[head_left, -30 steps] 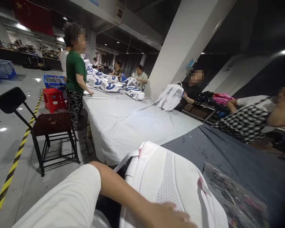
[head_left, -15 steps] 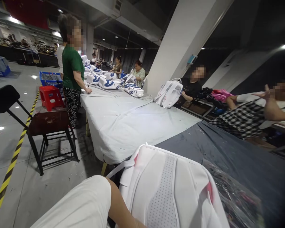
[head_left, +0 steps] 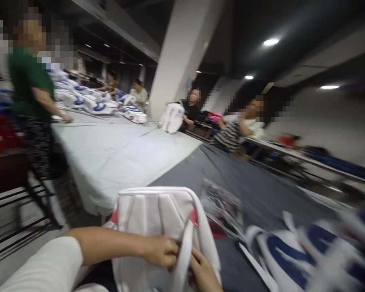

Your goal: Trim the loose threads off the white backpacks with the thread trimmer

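Observation:
A white backpack (head_left: 140, 219) with pink patches at its sides stands upright before me, its padded back towards me. One white shoulder strap (head_left: 186, 247) hangs down its right half. My left hand (head_left: 162, 251) reaches across the back panel, its fingers curled closed against the strap's left edge. From the right, my right hand (head_left: 203, 271) has its fingers bent round the strap's other side. The strap hides part of the fingertips, and motion blurs the lower edge of the view.
Several white-and-blue bags (head_left: 292, 255) lie close on my right. A clear plastic bag (head_left: 222, 202) rests on the grey table cover (head_left: 182, 172). Across the white cover (head_left: 118, 154) stands a person in green (head_left: 30, 81); another person (head_left: 192, 109) holds a white backpack (head_left: 172, 117). A chair (head_left: 9, 174) is at left.
My view has swung right, bringing the white-and-blue bags into sight. Both hands now show at the strap; before, only my left arm was visible. The backpack appears farther from me and more upright.

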Demonstrator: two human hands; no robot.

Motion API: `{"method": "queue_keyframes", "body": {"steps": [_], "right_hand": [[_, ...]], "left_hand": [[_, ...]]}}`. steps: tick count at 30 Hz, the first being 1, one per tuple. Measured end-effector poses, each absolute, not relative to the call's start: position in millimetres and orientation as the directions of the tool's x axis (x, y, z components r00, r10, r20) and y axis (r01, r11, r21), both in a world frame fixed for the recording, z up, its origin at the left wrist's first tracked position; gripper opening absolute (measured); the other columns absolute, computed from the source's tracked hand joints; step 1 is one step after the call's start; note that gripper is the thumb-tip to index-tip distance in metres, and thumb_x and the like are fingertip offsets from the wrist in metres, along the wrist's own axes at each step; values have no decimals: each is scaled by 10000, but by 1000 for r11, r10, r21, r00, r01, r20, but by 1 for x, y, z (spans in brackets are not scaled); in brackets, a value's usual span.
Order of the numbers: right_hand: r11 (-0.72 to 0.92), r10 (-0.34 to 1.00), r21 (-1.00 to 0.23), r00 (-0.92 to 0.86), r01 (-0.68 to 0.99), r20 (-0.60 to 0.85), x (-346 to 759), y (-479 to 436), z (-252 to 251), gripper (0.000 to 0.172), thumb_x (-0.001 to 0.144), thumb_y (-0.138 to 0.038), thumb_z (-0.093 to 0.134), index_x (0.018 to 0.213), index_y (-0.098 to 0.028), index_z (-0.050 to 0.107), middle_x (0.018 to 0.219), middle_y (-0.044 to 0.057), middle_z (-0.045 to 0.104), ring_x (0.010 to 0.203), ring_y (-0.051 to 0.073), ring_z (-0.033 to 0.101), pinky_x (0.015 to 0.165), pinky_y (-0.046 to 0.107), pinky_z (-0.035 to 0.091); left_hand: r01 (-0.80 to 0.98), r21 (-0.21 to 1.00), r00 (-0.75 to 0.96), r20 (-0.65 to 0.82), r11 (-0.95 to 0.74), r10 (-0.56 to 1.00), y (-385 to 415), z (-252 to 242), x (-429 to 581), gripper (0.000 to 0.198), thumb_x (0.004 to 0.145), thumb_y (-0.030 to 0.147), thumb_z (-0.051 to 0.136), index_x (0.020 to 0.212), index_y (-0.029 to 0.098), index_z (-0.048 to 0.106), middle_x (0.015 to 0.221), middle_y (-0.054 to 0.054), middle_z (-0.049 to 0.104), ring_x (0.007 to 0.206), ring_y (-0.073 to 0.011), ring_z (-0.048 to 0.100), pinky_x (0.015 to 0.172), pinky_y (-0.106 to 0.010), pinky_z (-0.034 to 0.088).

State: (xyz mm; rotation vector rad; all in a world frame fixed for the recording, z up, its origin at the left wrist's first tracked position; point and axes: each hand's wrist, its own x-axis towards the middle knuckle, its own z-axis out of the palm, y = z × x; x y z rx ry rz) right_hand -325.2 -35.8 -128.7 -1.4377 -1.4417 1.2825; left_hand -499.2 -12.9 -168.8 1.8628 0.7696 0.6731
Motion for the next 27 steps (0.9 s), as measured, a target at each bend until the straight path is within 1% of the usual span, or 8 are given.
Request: {"method": "queue_keyframes", "body": {"steps": [3, 7, 11, 14, 18, 20, 24, 27], "right_hand": [[-89, 977, -947, -156, 309, -143, -316, -22, -116, 317, 784, -449, 614, 895, -177, 731, 652, 21, 655, 473, 148, 546, 419, 226, 377], [201, 971, -808, -4, 554, 239, -313, -19, -76, 375, 762, -426, 612, 1015, -178, 733, 982, 114, 731, 759, 245, 677, 724, 368, 543], [388, 887, -745, -1, 543, 461, -334, -36, -39, 375, 880, -423, 561, 1153, -191, 671, 1110, 121, 704, 787, 218, 684, 736, 341, 551], [397, 913, -866, -34, 305, 407, -361, -51, -32, 340, 918, -416, 562, 1166, -197, 641, 1053, 102, 716, 760, 180, 682, 635, 265, 552], [346, 938, -933, -19, 97, 346, -393, -56, -44, 315, 920, -412, 582, 1130, -184, 632, 1008, 92, 718, 704, 146, 657, 624, 244, 557], [357, 934, -933, 10, 40, 357, -403, -54, -52, 309, 915, -422, 588, 1109, -184, 625, 989, 86, 715, 668, 139, 646, 606, 247, 558], [317, 946, -948, 84, -38, 313, -408, -48, -69, 376, 863, -468, 667, 1115, -196, 602, 956, 89, 715, 636, 158, 648, 511, 240, 537], [183, 983, -973, 29, -139, 181, -403, -33, -86, 481, 819, -506, 710, 1185, -219, 592, 1048, 116, 721, 827, 242, 705, 604, 303, 583]], "left_hand": [[132, 973, 701, 43, -189, 711, 10, -162, -483, 313, 878, 386, 515, 953, 150, 707, 799, -68, 706, 662, -150, 668, 581, -231, 516], [90, 995, 717, -88, 33, 691, 30, -153, -475, 504, 853, 604, 492, 969, 135, 636, 800, -87, 693, 610, -166, 671, 513, -236, 481], [9, 993, 620, -96, 115, 779, 22, -147, -478, 597, 760, 726, 562, 857, 138, 586, 712, -61, 647, 624, -181, 660, 591, -286, 505], [-50, 997, 439, -23, 50, 898, -6, -140, -486, 526, 850, 676, 494, 828, 155, 564, 781, -51, 636, 741, -171, 637, 709, -293, 499], [-24, 972, 160, 234, -233, 959, -46, -127, -507, 379, 952, 499, 458, 842, 163, 596, 838, -46, 647, 831, -170, 594, 798, -282, 478], [-18, 937, 196, 346, -349, 918, -59, -122, -514, 293, 937, 417, 515, 883, 156, 638, 872, -54, 666, 850, -180, 604, 815, -286, 483], [-100, 938, 293, 347, -332, 891, -62, -126, -513, 180, 851, 301, 615, 803, 138, 676, 808, -42, 675, 779, -164, 619, 770, -261, 494], [-61, 923, 207, 384, -380, 900, -50, -130, -514, 180, 824, 311, 646, 809, 136, 684, 797, -38, 681, 742, -151, 620, 733, -245, 491]]}}
